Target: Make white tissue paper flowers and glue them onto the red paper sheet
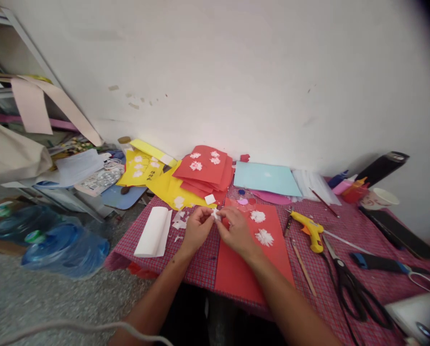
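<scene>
My left hand [199,228] and my right hand [237,231] meet over the left edge of a red paper sheet [254,269]. Both are closed, pinching a small crumpled piece of white paper [215,214] between the fingertips. On the red sheet, to the right of my right hand, lie two white fringed paper flowers, one [258,216] above the other [264,237]. Left of my left hand are white paper scraps [179,222] and a folded sheet of white paper [153,233]. A small white paper square [210,199] lies just beyond my fingers.
Red sheets with flowers [209,166], yellow papers [173,187] and a light blue sheet [267,178] lie along the wall. At right are a yellow glue gun [310,229], black scissors [357,288], a wooden stick [304,268] and a paper cup [378,198]. Water jugs [65,245] stand on the floor.
</scene>
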Available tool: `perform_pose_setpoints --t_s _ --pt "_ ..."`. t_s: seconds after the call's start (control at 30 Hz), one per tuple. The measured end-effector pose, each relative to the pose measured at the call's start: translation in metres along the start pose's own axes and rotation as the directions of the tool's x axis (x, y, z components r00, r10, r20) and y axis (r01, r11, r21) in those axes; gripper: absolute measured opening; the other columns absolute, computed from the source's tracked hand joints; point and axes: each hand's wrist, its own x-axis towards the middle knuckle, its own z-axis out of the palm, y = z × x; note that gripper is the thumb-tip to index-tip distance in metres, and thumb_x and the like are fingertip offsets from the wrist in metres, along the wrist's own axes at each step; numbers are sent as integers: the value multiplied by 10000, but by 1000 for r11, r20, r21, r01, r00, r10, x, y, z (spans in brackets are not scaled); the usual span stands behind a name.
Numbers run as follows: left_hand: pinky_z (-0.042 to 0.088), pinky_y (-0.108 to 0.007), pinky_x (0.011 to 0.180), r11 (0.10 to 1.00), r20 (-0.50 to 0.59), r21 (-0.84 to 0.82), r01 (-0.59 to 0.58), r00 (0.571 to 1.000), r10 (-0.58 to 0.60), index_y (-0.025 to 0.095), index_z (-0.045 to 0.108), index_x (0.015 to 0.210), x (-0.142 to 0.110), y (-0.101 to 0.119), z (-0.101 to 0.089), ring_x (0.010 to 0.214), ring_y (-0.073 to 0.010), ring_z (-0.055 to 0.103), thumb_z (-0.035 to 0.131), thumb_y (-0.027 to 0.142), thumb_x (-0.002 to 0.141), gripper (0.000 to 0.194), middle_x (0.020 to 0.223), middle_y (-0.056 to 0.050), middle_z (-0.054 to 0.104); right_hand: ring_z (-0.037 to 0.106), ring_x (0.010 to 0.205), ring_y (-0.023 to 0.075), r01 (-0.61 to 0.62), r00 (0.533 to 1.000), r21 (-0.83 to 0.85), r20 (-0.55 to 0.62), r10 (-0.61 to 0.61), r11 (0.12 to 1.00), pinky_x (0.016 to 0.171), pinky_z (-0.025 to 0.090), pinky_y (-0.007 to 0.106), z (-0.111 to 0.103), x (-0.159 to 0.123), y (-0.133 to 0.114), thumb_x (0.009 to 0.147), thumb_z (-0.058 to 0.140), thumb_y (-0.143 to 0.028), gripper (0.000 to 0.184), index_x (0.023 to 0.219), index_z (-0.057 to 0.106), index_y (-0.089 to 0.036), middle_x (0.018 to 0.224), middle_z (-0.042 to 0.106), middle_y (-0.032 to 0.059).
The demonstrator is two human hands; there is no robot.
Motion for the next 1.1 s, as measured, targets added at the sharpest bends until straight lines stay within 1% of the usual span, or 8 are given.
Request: perform_pose_setpoints --t_s 0.1,0.27,0.37,0.57,0.7,0.87,1.1 --pt "479 -262 774 1000 -2 9 6 1000 -6 180 629 906 0 -1 0 817 -139 620 641 225 809 107 874 -20 658 595 837 208 -28 1000 10 1 28 1000 778 474 350 -1 1 0 885 561 -193 68 874 621 -221 851 645 54" --pt "487 -275 800 999 -4 18 31 1000 -31 174 646 928 0 -2 0 848 -151 630 640 237 814 131 902 -34 673 598 778 189 -94 996 66 -2 94 993 736 462 319 -1 2 1 889 556 -202 104 814 628 -212 807 654 39" --pt "493 -287 810 999 1 24 34 999 -34 171 655 937 0 -3 -1 850 -156 633 638 249 820 141 910 -41 679 608 759 183 -128 992 91 17 127 988 730 459 311 -2 4 0 892 545 -199 138 799 646 -211 793 670 33" --pt "494 -285 791 998 -9 59 -15 1000 16 176 683 906 -1 -6 -2 825 -157 628 640 259 823 125 884 -38 685 620 753 188 -161 987 124 40 157 979 731 471 322 -5 6 -1 884 543 -209 161 777 663 -218 786 688 31" --pt "492 -284 788 997 -17 72 -8 1000 9 180 695 899 0 -6 -3 818 -160 630 648 258 810 128 879 -37 695 611 733 185 -201 980 160 37 198 966 713 476 317 -4 6 -1 845 577 -218 126 745 654 -213 757 672 24" --pt "491 -288 794 994 -13 110 -17 1000 19 180 697 900 0 -4 -3 829 -165 632 632 243 820 121 876 -39 698 609 736 177 -236 971 190 70 227 953 694 467 301 -3 6 0 815 611 -214 66 777 664 -204 781 668 27" --pt "489 -304 824 990 11 135 -33 999 32 187 719 912 -1 -7 -4 856 -177 642 630 246 823 139 895 -49 712 601 714 169 -258 965 198 86 246 946 668 460 289 -3 7 0 806 611 -210 72 749 653 -194 757 655 22"
